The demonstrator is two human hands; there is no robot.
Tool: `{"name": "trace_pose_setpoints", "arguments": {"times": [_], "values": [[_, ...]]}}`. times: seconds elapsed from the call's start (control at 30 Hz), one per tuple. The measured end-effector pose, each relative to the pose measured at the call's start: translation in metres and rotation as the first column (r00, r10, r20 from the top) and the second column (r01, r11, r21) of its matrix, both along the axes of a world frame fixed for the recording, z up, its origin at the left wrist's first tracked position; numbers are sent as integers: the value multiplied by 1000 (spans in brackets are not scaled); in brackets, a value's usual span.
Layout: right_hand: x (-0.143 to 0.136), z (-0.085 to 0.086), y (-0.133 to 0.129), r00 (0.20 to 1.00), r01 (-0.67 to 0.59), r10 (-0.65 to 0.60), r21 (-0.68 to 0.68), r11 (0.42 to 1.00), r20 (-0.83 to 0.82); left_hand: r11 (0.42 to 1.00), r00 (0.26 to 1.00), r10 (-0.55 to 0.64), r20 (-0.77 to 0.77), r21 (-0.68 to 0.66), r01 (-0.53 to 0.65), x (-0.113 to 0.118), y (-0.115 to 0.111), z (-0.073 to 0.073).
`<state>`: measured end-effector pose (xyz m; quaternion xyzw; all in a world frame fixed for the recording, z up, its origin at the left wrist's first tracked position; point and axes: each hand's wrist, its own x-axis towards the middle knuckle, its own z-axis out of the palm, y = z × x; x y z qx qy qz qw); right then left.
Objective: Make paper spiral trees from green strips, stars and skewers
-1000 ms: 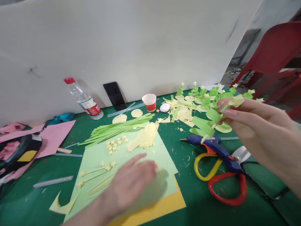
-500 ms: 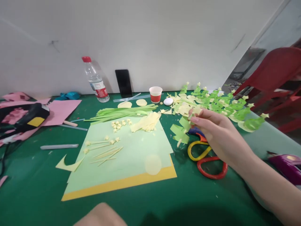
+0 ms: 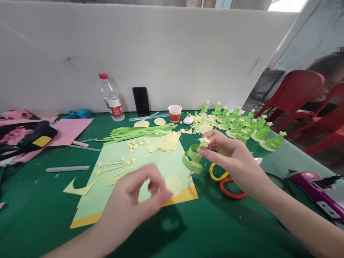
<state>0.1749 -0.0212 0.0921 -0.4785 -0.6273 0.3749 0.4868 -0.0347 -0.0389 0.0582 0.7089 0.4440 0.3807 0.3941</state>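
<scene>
My right hand pinches a small pale-yellow star at the top of a paper spiral tree. Its green paper strip coils loosely below the fingers, around a thin stick that shows at the bottom. My left hand, a little blurred, hovers over the front of the light-green paper sheets. Its thumb and index finger curl together into a ring; anything between the tips cannot be made out. Just beyond these fingertips lies a pale paper circle. Scissors with yellow and red handles are partly hidden under my right hand.
Finished spiral trees stand at the back right. Green strips, small stars and star-tipped sticks lie on or behind the sheets. A bottle, a phone and a paper cup line the wall. A purple power strip sits right.
My left hand has risen from the bottom edge towards the middle. My right hand has shifted left and slightly down, and the green strip now hangs in a coil. The view has tilted up.
</scene>
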Motion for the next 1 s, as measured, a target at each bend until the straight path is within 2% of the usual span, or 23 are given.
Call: {"name": "trace_pose_setpoints", "arguments": {"times": [0.07,0.17,0.33,0.53,0.7,0.83,1.0], "values": [[-4,0,-2,998,-36,35,22,999,45,997,998,40,40,66,-42,5,11,10],[-8,-4,-2,990,-89,85,26,996,113,999,999,29,40,30,-30,14,22,14],[-14,-9,-1,976,-153,149,9,988,159,999,998,-27,50,19,26,25,24,7],[-16,-8,0,952,-232,232,-25,972,198,999,998,-38,47,10,38,24,26,5],[-15,-10,3,945,-237,236,-21,971,226,1000,999,-10,51,13,9,21,29,3],[-14,-12,4,944,-243,237,-4,970,231,999,999,-28,29,-31,29,21,30,0],[-12,-15,6,947,-229,218,19,973,238,1000,1000,-5,14,-19,5,23,33,-10]]}}
